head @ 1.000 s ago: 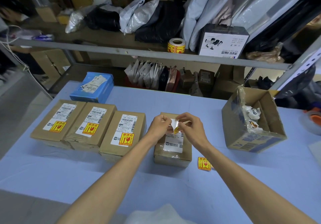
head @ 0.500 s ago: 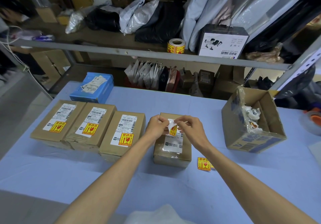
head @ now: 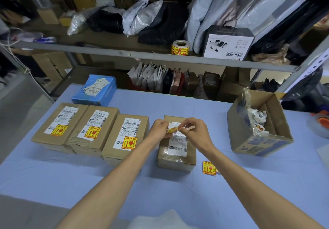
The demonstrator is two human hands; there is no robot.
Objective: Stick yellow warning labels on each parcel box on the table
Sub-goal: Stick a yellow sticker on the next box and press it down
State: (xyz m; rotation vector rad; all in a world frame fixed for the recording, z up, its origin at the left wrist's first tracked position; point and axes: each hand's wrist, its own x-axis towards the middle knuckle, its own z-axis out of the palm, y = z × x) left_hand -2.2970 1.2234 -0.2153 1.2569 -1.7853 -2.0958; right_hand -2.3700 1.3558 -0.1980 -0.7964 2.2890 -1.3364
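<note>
Face-up now: the small yellow warning label (head: pixel 171 129) has turned its print upward since a moment ago. The left hand (head: pixel 159 128) and the right hand (head: pixel 195 131) each pinch one end, fingertips clamped. It hovers over the far end of the small brown cardboard parcel box (head: pixel 176 155), long axis twelve to six. The landing spot looks to lie toward six o'clock, equally near both hands.

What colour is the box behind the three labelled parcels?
The box is blue, with white slips on top; head view.
</note>
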